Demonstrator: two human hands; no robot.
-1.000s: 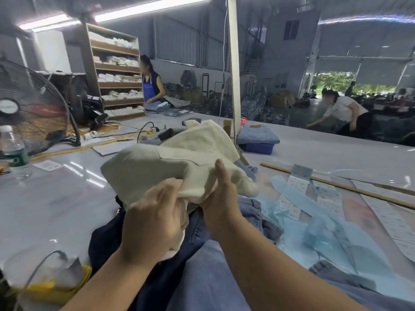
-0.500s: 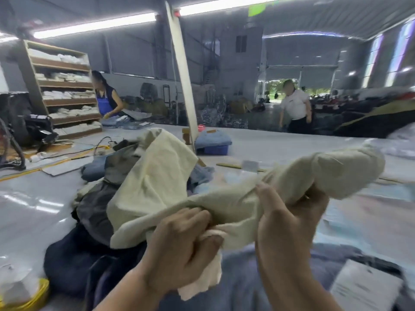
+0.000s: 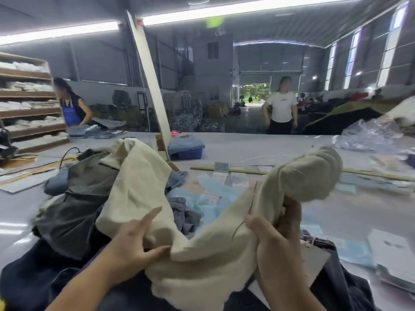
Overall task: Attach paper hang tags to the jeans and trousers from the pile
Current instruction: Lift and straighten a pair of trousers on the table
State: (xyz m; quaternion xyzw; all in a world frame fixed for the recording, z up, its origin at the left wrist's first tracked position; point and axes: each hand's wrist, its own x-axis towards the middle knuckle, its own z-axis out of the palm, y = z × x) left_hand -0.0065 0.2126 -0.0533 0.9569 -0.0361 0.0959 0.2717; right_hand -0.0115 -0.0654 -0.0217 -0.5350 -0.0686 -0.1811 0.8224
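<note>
Both hands hold one pair of cream-coloured cotton trousers (image 3: pixel 202 239) stretched between them above the pile. Left hand (image 3: pixel 132 241): thumb and fingers pinch a fold of the cream cloth near its lower edge, index finger lying straight along the fabric. Right hand (image 3: pixel 276 239): fingers curled round a bunched part of the same garment, raised higher than the left — a rolled end of cloth sticks up and to the right past the fist.

Rest of the trousers drapes back over the heap of dark garments (image 3: pixel 74 212) — grey-olive pieces on the left, blue denim jeans (image 3: pixel 182 212) in the middle, dark navy cloth nearest the camera. The pile sits on a large glossy grey work table (image 3: pixel 359 212).

Pale blue paper hang tags (image 3: pixel 215 191) lie scattered on the table behind the cream cloth; more blue and white printed sheets (image 3: pixel 393 250) lie at right, near the table edge. A long wooden stick (image 3: pixel 370 173) lies across the table behind them. A blue plastic tub with folded denim on top (image 3: pixel 186 149) stands beside a slanted white post (image 3: pixel 150 79). Crumpled clear plastic bags (image 3: pixel 368 135) at far right.

Background: wooden shelving with folded pale garments (image 3: pixel 29 104) at left, a person in a blue apron (image 3: pixel 71 106) bent over the table, a person in a white T-shirt (image 3: pixel 280 106) standing beyond the far edge.
</note>
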